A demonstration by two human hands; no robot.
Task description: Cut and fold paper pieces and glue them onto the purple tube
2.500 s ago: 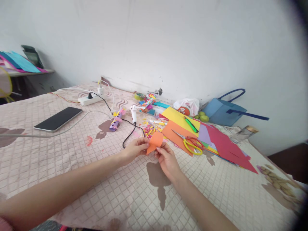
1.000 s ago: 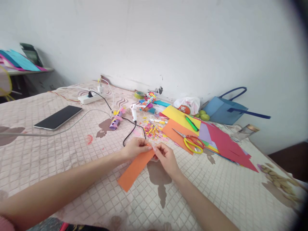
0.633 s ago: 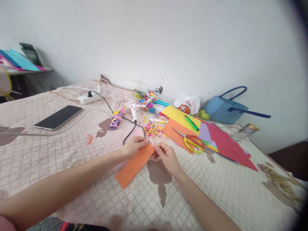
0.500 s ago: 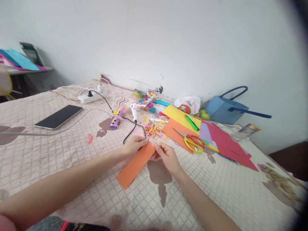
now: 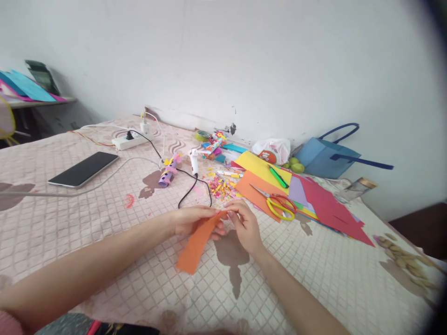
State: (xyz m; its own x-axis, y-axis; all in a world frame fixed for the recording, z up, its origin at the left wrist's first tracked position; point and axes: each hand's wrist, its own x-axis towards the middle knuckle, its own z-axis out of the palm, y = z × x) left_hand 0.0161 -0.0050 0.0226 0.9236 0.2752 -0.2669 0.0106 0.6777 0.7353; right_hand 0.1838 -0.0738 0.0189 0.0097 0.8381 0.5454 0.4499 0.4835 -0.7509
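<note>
So both my hands are on this orange paper strip [image 5: 196,242] right now: my left hand [image 5: 190,221] is cupped under its far end with the fingers curled up around the edge, and my right hand [image 5: 244,223] is pinching that same top end between thumb and fingertips, so both are closed on the paper. The strip hangs down toward me from that grip, with its near end low over the quilted bedspread [image 5: 104,218], though I can't tell if it's actually touching. Just past my hands there's a black cord [image 5: 190,188] looping up to a white glue gun [image 5: 193,160], and a heap of colourful paper scraps [image 5: 221,186] next to it. To the right, the yellow-and-red scissors [image 5: 277,204] lie on an orange sheet [image 5: 253,188], part of a stack with a yellow sheet [image 5: 256,165] and a red sheet [image 5: 326,207]; a green cutter [image 5: 277,177] sits on the yellow one. Further back there's a blue bag [image 5: 323,158] by the wall, and way off to the left my phone [image 5: 84,168] and a power strip [image 5: 127,141].
</note>
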